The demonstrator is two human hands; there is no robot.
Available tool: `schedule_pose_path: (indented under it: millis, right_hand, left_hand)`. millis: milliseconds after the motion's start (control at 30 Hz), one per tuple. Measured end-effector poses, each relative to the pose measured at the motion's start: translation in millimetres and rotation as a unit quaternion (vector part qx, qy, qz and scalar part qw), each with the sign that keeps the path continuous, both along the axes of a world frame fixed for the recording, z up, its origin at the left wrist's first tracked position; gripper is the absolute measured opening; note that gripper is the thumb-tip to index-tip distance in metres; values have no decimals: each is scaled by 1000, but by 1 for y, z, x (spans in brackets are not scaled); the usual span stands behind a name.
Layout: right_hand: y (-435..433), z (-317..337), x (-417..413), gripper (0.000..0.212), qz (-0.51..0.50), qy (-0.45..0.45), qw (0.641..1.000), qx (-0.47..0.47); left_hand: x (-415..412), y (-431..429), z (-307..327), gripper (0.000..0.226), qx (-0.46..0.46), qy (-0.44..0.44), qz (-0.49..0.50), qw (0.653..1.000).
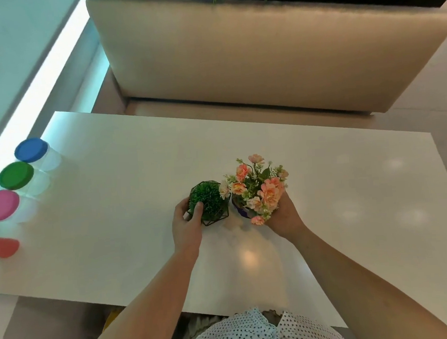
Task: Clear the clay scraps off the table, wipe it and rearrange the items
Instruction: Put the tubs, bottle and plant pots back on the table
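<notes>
On the white table [113, 203] two small decorations stand side by side near the middle. My left hand [186, 225] grips the green grass ball in its black wire pot [210, 200], thumb on top of the grass. My right hand [283, 215] holds the pot of pink and peach artificial flowers [258, 188] from the right; its small purple pot [242, 212] is mostly hidden under the blooms. The two pots almost touch.
Clear jars line the table's left edge, with a blue lid [30, 149], a green lid [16, 175] and a pink lid [0, 205]. A red item [0, 247] lies at the left edge. A beige bench [262, 60] stands beyond the table.
</notes>
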State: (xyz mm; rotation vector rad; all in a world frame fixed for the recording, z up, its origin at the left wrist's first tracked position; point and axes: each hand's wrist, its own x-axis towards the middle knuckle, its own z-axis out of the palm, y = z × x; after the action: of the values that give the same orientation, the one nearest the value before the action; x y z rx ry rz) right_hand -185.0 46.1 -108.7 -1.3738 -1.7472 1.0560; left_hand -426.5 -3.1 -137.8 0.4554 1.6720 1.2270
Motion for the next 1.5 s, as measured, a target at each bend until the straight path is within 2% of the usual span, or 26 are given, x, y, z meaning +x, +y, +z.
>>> schedule_pose_path:
  millis: [200,267,333,400,467,567,667,900,1067,1200,1500]
  right_hand:
    - [3,0,-2,71,2,26,999,-20]
    - [3,1,-3,70,3,33,999,-20]
    - [5,3,-5,66,5,42,999,-14]
    - [6,3,-5,60,15,54,998,-17]
    - [8,2,-6,56,22,59,998,-16]
    - [6,3,-7,56,12,50,999,-20]
    - [5,5,-7,52,1,19,999,-30]
    - [4,-5,-1,51,-20,11,995,-102]
    - [4,-5,0,47,-17,17,995,-97]
    - [5,-2,-1,48,-10,15,996,-87]
    - [4,1,-1,52,-5,35,996,-85]
  left_hand:
    - [-2,16,7,40,-38,6,-5,999]
    - [-1,17,13,50,-59,63,-19,996]
    - [1,15,19,66,-51,155,-47,985]
    - [1,13,25,78,-19,256,-107,960]
    - [-2,14,27,90,0,340,-189,921]
    - [-11,24,26,104,-7,412,-300,861]
    - [-16,34,30,105,-19,413,-357,838]
    - [-14,41,36,101,-41,438,-348,828]
    - [-7,39,42,99,-40,440,-330,834]
    - [-8,42,44,109,-48,449,-350,821]
    - [-10,47,46,100,-58,446,-368,814]
